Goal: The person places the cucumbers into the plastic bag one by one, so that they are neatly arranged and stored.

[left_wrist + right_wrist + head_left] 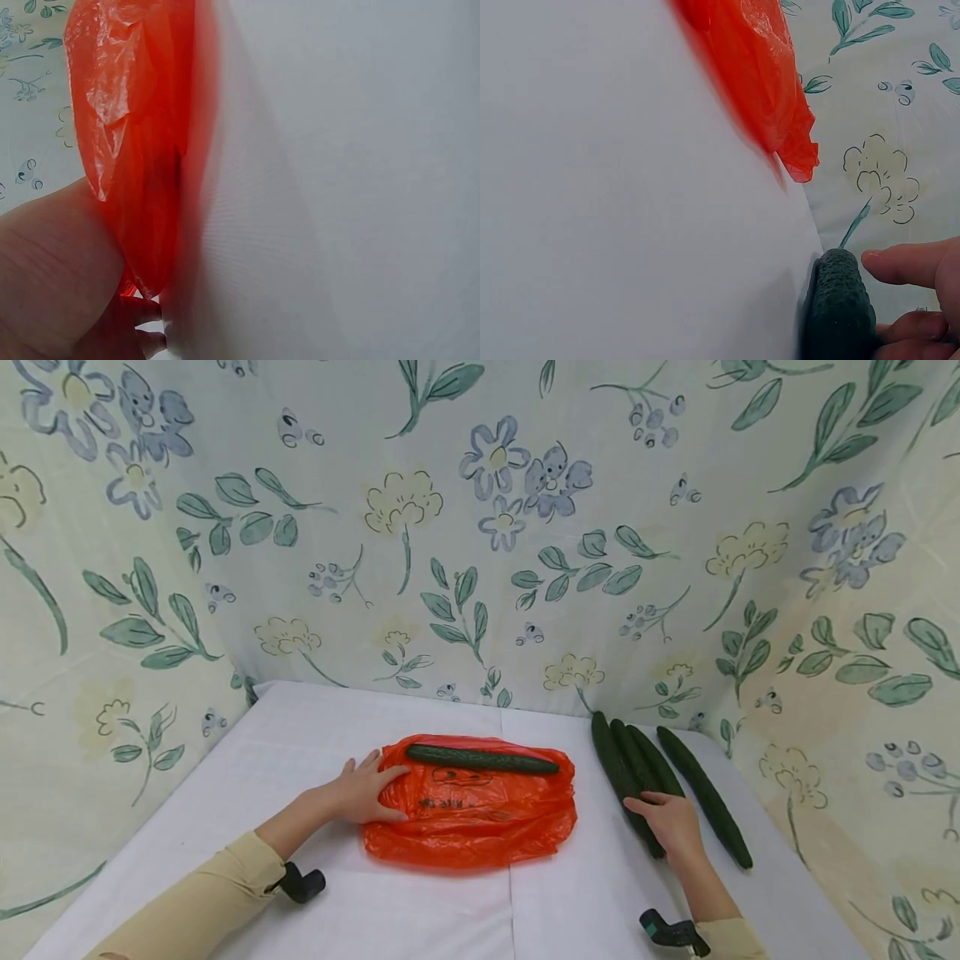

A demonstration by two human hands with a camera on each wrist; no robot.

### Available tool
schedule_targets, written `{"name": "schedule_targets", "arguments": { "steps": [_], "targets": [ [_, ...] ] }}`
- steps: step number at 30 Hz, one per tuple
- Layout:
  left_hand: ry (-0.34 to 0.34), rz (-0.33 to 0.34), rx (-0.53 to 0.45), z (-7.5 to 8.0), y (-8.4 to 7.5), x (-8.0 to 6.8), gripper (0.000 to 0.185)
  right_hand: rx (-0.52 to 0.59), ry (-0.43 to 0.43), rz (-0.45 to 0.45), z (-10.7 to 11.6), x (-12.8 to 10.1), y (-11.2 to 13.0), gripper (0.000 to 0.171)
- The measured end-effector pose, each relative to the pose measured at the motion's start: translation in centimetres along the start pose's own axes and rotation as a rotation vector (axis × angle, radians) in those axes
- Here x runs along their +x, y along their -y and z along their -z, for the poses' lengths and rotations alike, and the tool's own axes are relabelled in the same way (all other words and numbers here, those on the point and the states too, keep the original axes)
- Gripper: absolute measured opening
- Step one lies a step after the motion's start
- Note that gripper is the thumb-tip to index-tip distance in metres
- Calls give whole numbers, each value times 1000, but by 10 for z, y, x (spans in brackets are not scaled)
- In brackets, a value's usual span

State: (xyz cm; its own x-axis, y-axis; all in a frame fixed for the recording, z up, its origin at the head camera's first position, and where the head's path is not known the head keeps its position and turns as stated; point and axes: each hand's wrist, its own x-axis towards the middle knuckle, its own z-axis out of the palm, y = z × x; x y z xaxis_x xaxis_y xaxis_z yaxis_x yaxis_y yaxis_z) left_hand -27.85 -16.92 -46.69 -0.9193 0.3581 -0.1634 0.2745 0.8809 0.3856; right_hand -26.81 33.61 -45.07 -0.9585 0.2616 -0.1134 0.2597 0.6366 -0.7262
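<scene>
A dark green cucumber lies lengthwise on the upper part of a red plastic bag, which is spread flat with dark print on it. My left hand rests with fingers spread on the bag's left edge. In the left wrist view the bag's red film hangs in front of part of that hand. At the right, my right hand is over the lower ends of grouped cucumbers. The right wrist view shows one cucumber's end beside the fingers, with one finger held just apart from it.
Another cucumber lies separately to the right of the group. A white cloth covers the table. Floral fabric rises behind it and on both sides. Each wrist carries a small black camera.
</scene>
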Motion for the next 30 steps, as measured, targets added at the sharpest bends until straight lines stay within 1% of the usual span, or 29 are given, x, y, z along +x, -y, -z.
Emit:
{"name": "schedule_targets", "arguments": {
  "steps": [6,11,15,20,25,30],
  "targets": [
    [1,1,0,0,0,1,91,-69,1,19,2,2,2,70],
    [4,2,1,-1,0,1,92,-104,5,30,2,3,2,67],
    [-1,8,-3,-2,0,0,91,-113,11,31,1,4,1,66],
    [-1,8,-4,-1,-1,1,91,-97,13,33,0,4,0,64],
    [-2,0,1,-2,1,1,91,-91,14,13,-2,4,0,62],
    [2,1,4,-2,0,0,91,-117,-20,3,-8,2,1,64]
  ]
}}
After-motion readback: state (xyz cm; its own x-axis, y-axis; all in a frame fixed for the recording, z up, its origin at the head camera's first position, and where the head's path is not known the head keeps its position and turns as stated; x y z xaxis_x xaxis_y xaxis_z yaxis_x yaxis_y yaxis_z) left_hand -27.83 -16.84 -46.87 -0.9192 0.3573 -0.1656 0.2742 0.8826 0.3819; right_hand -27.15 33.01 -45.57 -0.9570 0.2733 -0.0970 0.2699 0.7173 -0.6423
